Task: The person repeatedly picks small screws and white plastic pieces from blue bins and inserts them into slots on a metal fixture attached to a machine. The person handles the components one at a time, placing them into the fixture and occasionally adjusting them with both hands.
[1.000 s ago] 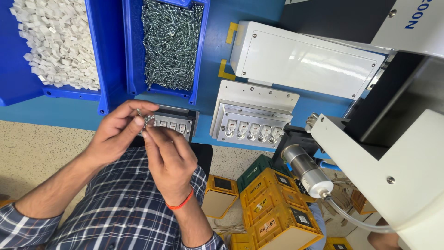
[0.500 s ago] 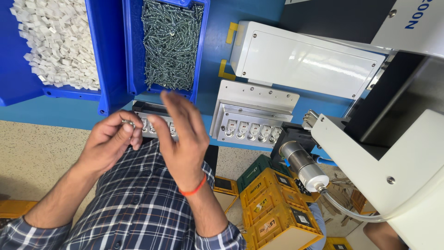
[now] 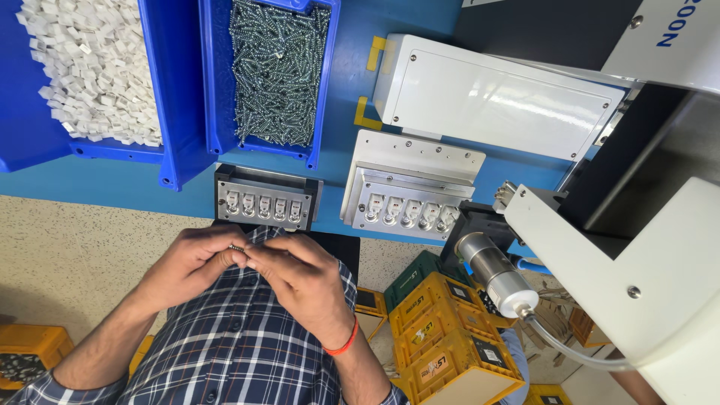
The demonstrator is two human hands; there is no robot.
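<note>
I see the blue worktop [image 3: 180, 187] filling the upper part of the view, and on its right a large white machine housing [image 3: 637, 277] with a metal cylinder [image 3: 495, 274] pointing out from under it. A long white box [image 3: 495, 97] lies flat on the worktop just left of that housing. At the far edge sit two blue bins: the left bin [image 3: 169, 112] holds small white plastic pieces [image 3: 90, 67], the right bin [image 3: 322, 82] is full of grey screws [image 3: 277, 71]. In front of the white box a light metal fixture [image 3: 409, 184] carries a row of small parts, and beside it, nearer the bins, a dark fixture [image 3: 266, 196] carries a similar row. Yellow crates [image 3: 442, 337] stand on the floor below the worktop edge.

Both hands are drawn in close over my checked shirt [image 3: 225, 345], just below the dark fixture. My left hand [image 3: 191, 262] and my right hand [image 3: 304, 274] meet at the fingertips, and between them they pinch a small dark screw [image 3: 237, 247], held in the air above the shirt. Neither hand is flat open; the fingers are curled in on that screw. A red band [image 3: 343, 346] circles my right wrist.
</note>
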